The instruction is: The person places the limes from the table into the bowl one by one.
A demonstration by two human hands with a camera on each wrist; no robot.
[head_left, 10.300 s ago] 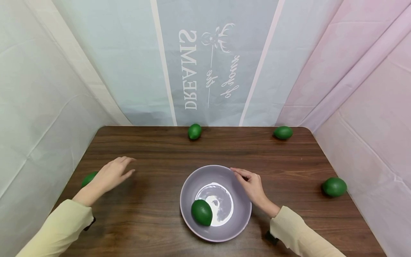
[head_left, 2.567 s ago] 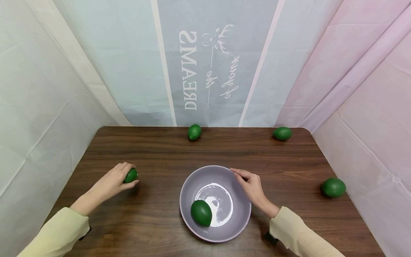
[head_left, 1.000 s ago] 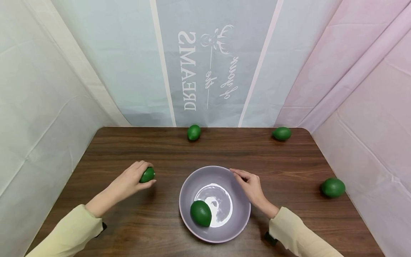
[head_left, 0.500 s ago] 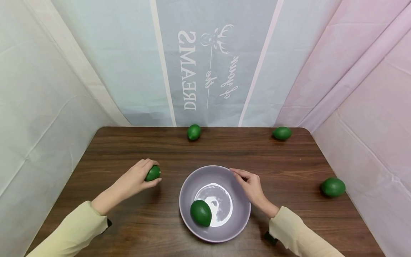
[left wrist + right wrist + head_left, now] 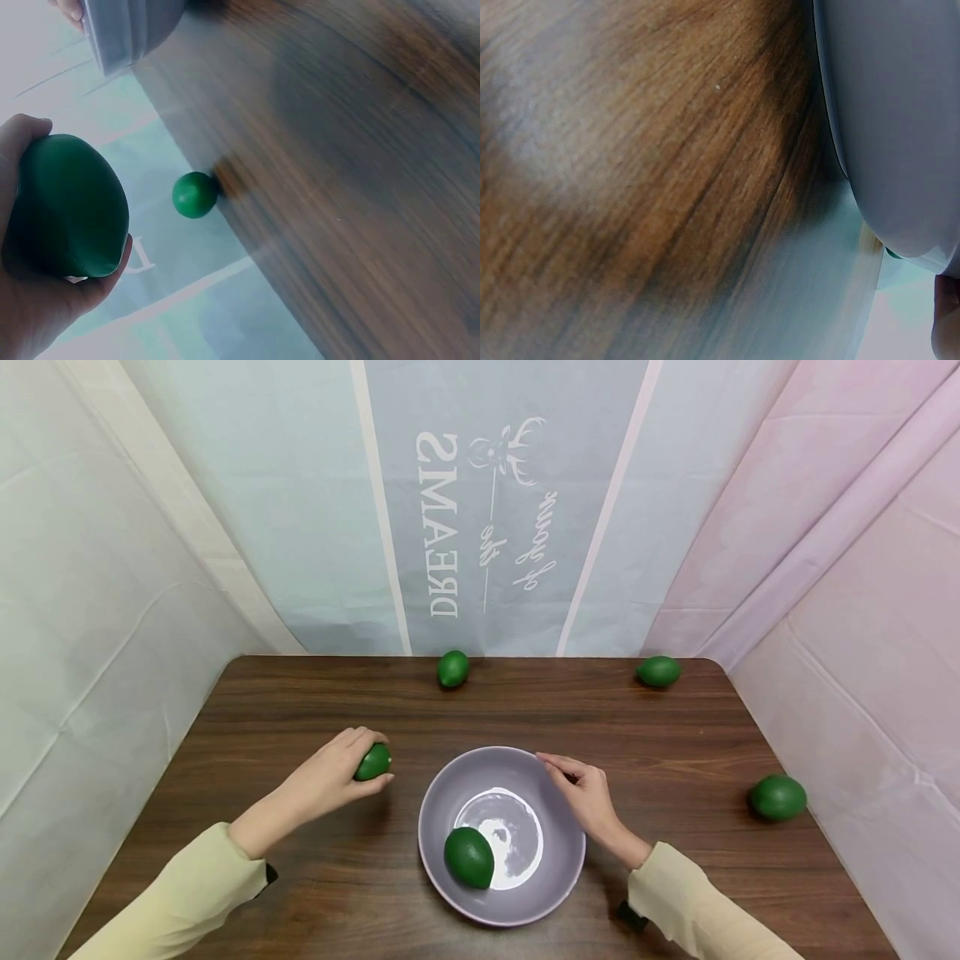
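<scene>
My left hand [image 5: 330, 781] grips a green lime [image 5: 372, 762] between fingers and thumb, above the table just left of the bowl. In the left wrist view this lime [image 5: 71, 206] fills the curl of the hand. The wide purple-grey bowl [image 5: 555, 852] holds one lime [image 5: 469, 857], lying at its near left inside. My right hand [image 5: 588, 793] pinches the bowl's far right rim. The right wrist view shows the bowl's outer side [image 5: 900, 120] close up, with a bit of a finger [image 5: 946, 319] at the rim.
On the dark wood table [image 5: 300, 693] lie further limes: one at the middle of the back edge [image 5: 453, 669], one at the back right [image 5: 659, 671], one by the right edge [image 5: 778, 797]. Fabric curtains [image 5: 300, 527] enclose the back and both sides.
Empty at first on the left, my left hand has taken hold of the lime there and carried it right, closer to the bowl. My right hand and the bowl have stayed put.
</scene>
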